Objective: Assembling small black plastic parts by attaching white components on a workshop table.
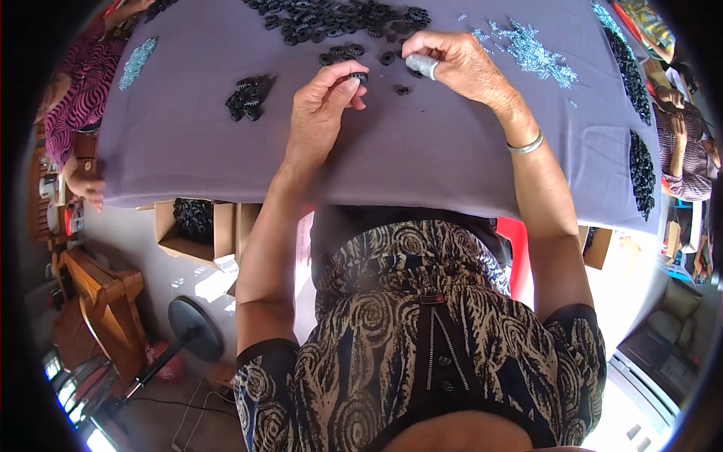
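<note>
The left hand (320, 113) pinches a small black ring (359, 77) above the grey cloth (422, 158). The right hand (459, 64) (thumb wrapped in grey tape) grips nothing visible, fingers curled beside loose black rings (339, 54).

black ring (359, 77): mostly hidden by left hand (320, 113) | silver bits (531, 51): too small to tell

Bare grey cloth-covered surface (422, 162) left free near the front edge, far side blocked by a heap of small black ribbed rings (339, 19), a smaller black ring pile (247, 96) at left, scattered silvery metal pieces (531, 53) at right
</note>
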`<state>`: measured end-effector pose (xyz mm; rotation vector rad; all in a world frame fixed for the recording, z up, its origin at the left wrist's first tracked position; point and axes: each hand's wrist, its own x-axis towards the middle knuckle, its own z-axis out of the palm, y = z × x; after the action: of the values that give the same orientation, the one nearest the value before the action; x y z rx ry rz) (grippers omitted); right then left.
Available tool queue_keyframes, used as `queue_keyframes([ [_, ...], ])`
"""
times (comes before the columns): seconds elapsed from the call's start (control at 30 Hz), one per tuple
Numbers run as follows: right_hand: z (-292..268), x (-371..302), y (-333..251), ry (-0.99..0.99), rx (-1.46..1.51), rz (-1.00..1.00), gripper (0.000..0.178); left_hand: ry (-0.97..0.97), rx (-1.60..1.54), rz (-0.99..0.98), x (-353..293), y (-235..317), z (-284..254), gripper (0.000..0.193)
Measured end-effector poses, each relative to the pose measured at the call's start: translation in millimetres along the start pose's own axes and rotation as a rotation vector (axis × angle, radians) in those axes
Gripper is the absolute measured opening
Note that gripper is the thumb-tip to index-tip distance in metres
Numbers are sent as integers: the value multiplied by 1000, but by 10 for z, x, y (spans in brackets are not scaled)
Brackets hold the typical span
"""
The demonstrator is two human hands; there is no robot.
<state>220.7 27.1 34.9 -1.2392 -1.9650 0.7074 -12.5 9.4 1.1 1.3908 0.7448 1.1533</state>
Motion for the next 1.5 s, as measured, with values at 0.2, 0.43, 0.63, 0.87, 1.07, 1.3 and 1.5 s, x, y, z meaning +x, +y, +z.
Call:
queue_keyframes([
  [0.2, 48, -44, -159, -281, -131, -80, 13, 9, -113, -63, 6, -33, -28, 22],
  [0.43, 189, -139, -275, -234, -458, -204, 15, -11, -90, -69, 6, -64, -29, 23],
  [0.63, 138, -60, -153, -114, -281, -130, 18, -19, -70, -69, 6, -57, -25, 23],
  [0.87, 207, -15, 23, 23, 57, -29, 18, -38, -6, -61, 12, -55, -17, 21],
  [1.07, 198, -8, -52, -23, 438, 112, 21, -23, 21, -52, 13, -36, 13, 22],
  [1.3, 224, -8, -99, -44, 505, 181, 24, -37, 37, -90, 3, -52, -4, 24],
  [1.5, 245, -34, -91, -76, 491, 171, 18, -38, 11, -93, 19, -55, 21, 22],
])
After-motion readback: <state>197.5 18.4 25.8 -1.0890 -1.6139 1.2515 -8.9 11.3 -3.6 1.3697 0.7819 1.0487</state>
